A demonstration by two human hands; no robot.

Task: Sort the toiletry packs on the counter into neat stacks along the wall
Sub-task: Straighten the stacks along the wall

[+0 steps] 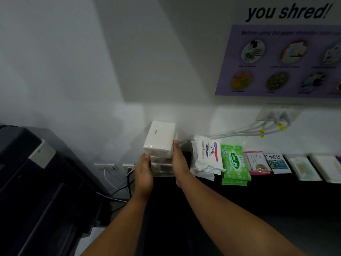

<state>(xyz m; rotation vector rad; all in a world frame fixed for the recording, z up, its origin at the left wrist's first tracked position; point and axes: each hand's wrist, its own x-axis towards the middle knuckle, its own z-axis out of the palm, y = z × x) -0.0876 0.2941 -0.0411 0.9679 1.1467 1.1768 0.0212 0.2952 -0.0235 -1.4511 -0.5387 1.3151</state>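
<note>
Tissue stack point(160, 145): you have white tissue packs piled upright against the wall at the counter's left end, the top pack slightly tilted.
Dove packs point(206, 154): white, just right of your stack, leaning on the wall.
Sanicare packs point(234, 164): your green pile, lying flat, touching the Dove packs.
Sachets point(255, 162): pink-edged Dove, then Cream Silk point(277, 163), side by side.
Far right: pale flat packs point(304, 168), print too blurred to read.
</note>
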